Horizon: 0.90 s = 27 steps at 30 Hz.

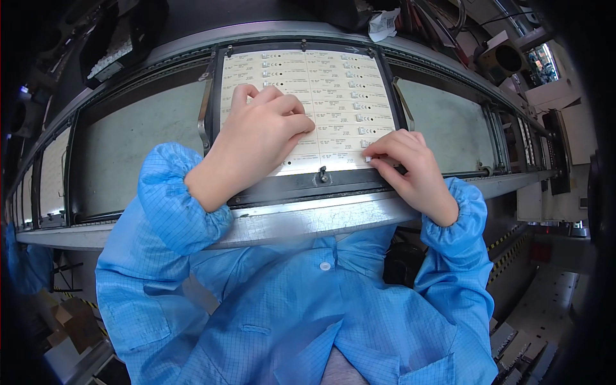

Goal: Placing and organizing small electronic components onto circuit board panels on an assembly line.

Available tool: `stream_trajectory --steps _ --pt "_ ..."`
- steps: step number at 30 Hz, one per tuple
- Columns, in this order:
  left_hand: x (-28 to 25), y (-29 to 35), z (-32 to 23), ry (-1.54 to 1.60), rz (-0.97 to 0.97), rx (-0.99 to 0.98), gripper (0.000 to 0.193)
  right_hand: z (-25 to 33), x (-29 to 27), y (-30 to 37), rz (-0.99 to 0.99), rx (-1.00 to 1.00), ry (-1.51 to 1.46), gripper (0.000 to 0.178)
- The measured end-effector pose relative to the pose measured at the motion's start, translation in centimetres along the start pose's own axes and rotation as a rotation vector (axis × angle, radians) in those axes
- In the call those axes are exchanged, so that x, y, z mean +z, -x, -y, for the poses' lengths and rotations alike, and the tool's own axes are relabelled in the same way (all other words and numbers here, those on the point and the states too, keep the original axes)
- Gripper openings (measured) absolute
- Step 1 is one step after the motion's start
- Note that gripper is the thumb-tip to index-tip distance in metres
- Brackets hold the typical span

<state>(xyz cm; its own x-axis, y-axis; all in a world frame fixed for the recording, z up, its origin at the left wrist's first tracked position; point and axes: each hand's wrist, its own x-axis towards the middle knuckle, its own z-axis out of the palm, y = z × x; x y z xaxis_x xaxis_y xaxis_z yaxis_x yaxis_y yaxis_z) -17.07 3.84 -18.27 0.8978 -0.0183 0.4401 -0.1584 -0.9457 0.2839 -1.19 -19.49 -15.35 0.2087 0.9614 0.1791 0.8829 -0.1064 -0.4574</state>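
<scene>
A pale panel (314, 109) with rows of fine print lies in a dark frame (269, 192) in front of me. Small white connectors (355, 85) stand on it in two columns. My right hand (410, 168) is at the panel's near right corner, thumb and forefinger pinching a small white connector (368, 159) at the lowest row. Over the panel's left half is my left hand (256, 135), its fingers curled and pressed together near the middle. What it holds, if anything, is hidden. It also covers part of the left column.
The frame sits on a conveyor with metal rails (321, 215). A black bin (119, 54) of small white parts stands at the far left. Metal handles (404, 106) flank the frame. A crumpled white bag (384, 25) lies at the back.
</scene>
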Motion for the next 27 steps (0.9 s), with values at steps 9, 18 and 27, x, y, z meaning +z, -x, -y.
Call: stream_trajectory --steps 9,18,27 --pt "-0.2 -0.2 -0.3 0.01 -0.1 0.0 0.005 0.1 -0.2 -0.2 0.018 0.024 0.051 0.014" --pt "-3.8 2.6 -0.8 0.086 0.0 -0.022 0.007 0.4 -0.2 -0.2 0.022 0.049 0.011 0.019" --pt "-3.6 4.5 -2.1 0.017 0.039 0.007 0.017 -2.3 -4.1 -4.4 -0.183 0.095 -0.082 0.027"
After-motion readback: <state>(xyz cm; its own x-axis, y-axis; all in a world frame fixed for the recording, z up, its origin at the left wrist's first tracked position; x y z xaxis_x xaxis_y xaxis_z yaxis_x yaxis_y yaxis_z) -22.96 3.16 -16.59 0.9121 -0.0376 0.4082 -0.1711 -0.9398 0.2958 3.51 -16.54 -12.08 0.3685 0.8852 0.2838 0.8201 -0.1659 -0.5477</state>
